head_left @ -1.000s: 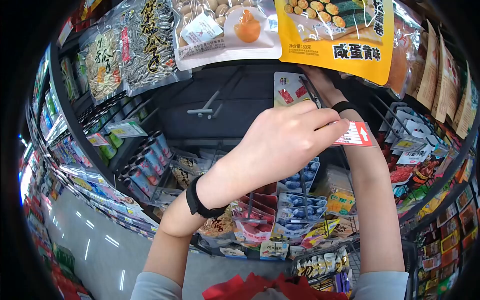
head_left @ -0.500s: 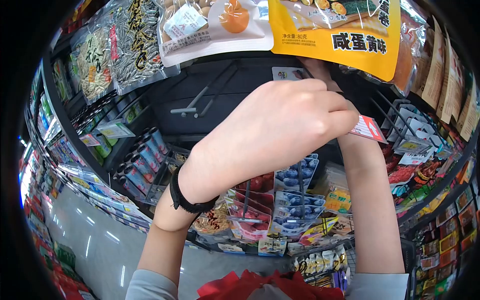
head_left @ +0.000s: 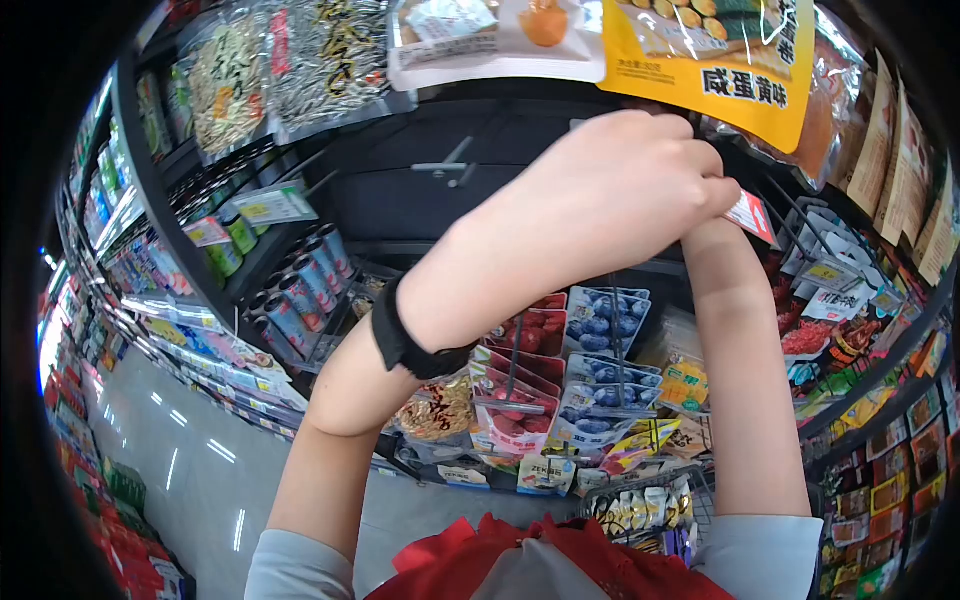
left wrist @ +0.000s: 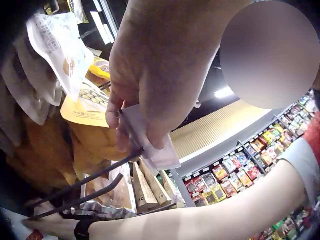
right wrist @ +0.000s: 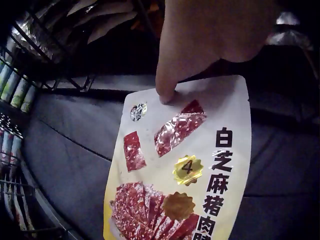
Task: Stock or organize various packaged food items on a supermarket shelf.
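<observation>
My left hand (head_left: pixel 640 190) reaches across in front of my right forearm (head_left: pixel 745 370). Its thumb and fingers pinch a red-and-white price tag card (left wrist: pixel 164 150) at the front end of a dark metal display hook (left wrist: pixel 90 175). Beyond it, in the right wrist view, the thumb of my right hand (right wrist: pixel 215 40) presses on the top edge of a pork jerky pouch (right wrist: pixel 185 130), gripping it there. The pouch hangs upright below that hand against the dark back panel. From the head view, the left hand hides most of the right hand and the pouch.
Overhead hang a yellow snack pouch (head_left: pixel 690 75) and seed bags (head_left: pixel 330 70). A bare double hook (head_left: pixel 440 168) sticks out at left. Below are berry pouches (head_left: pixel 605 325); drink cans (head_left: pixel 300 300) stand left, and a wire basket (head_left: pixel 705 490) with snacks sits low.
My left hand has moved up and right with the price tag. The jerky pouch, visible beside that hand a second ago, is now covered by it in the head view.
</observation>
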The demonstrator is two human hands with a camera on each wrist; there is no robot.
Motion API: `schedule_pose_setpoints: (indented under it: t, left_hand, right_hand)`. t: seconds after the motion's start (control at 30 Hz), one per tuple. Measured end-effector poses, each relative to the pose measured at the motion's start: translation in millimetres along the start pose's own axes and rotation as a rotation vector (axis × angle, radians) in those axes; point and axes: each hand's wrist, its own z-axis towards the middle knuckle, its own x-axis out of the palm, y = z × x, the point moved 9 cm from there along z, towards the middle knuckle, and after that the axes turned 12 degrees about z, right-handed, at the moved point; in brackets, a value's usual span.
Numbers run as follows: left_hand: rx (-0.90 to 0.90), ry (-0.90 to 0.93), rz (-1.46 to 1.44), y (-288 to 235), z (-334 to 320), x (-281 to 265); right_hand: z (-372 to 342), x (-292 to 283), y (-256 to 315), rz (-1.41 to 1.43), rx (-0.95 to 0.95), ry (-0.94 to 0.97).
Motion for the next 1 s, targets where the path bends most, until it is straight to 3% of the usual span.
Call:
schedule_pose_setpoints:
  t: [0.23, 0.6, 0.9, 1.0]
  left_hand:
    - [-0.078, -0.022, 0.012, -22.7, -11.4, -0.4]
    - [-0.223, -0.036, -0.081, -16.0, -26.9, 9.2]
    - [-0.182, 0.031, -0.160, -12.0, -10.8, 14.0]
    - [-0.122, -0.093, -0.139, -10.6, -8.3, 14.4]
  right_hand:
    - [8.2, 4.1, 10.7, 0.063, 0.044, 0.029]
    - [5.1, 0.4, -2.9, 0.110, 0.040, 0.006]
    - [-29.1, -12.5, -9.0, 0.126, 0.057, -0.013]
    - [-46.1, -14.5, -3.7, 0.161, 0.071, -0.028]
